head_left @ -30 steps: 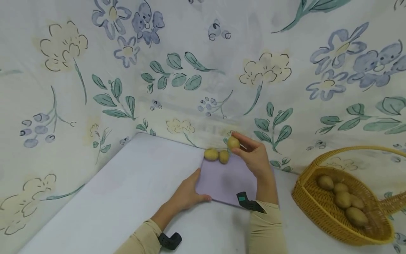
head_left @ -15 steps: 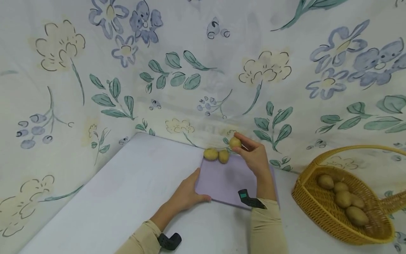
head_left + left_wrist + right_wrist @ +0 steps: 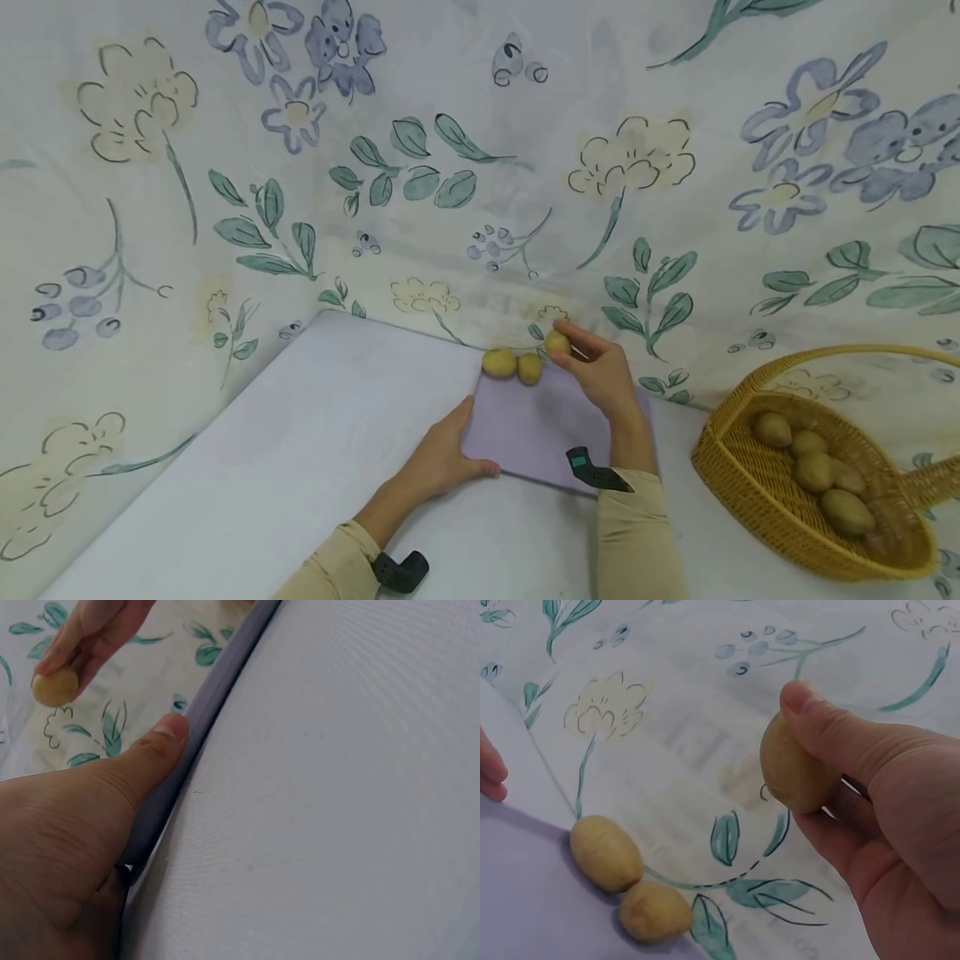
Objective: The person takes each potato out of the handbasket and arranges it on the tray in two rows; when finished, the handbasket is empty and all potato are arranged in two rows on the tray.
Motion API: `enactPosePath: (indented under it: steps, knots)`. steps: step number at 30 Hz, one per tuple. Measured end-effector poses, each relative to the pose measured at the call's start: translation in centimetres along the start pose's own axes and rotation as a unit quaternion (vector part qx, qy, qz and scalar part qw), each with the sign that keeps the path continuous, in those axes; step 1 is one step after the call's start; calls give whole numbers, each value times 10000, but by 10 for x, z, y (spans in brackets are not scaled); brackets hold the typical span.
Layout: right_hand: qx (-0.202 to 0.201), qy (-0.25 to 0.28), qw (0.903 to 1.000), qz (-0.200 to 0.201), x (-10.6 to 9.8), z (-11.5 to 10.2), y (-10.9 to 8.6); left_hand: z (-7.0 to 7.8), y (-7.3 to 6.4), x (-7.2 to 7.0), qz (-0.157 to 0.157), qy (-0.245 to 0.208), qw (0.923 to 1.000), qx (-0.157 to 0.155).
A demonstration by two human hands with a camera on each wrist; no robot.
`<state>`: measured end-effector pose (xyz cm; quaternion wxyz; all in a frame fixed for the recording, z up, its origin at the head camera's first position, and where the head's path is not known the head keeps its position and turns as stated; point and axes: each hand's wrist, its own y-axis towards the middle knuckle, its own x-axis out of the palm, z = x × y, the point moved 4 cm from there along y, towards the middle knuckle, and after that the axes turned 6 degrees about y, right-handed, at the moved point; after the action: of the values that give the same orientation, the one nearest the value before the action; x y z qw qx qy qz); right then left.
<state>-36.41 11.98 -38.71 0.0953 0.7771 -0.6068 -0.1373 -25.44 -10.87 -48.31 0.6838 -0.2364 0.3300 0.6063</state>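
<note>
In the head view my right hand [image 3: 600, 375] pinches a small yellow-brown potato [image 3: 557, 342] between thumb and fingers, above the far part of a light purple board [image 3: 532, 425]. The right wrist view shows this held potato [image 3: 795, 765] apart from two others. Those two, an oval potato [image 3: 498, 363] and a rounder potato [image 3: 529, 368], sit side by side along the board's far edge, at its left end. My left hand [image 3: 442, 454] rests against the board's near left corner, its thumb extended along the front edge [image 3: 217, 682] and its fingers along the left side.
A wicker basket [image 3: 750, 508] with an arched handle stands right of the board and holds several potatoes [image 3: 813, 472]. The white table [image 3: 300, 433] extends to the left. A flower-printed cloth [image 3: 450, 150] rises directly behind the table.
My right hand has shifted very slightly right and down with the potato. The left hand, the board and the two resting potatoes have stayed in place.
</note>
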Motion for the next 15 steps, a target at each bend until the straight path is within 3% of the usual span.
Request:
enactPosePath:
  steps: [6,15]
  knots:
    - [314,-304,9990,-125,5,17,4,-2,0,0,89,34,9999,-43]
    - [668,-600,9958,166,-4,32,4,-3,5,1,-3,8,10000,-67]
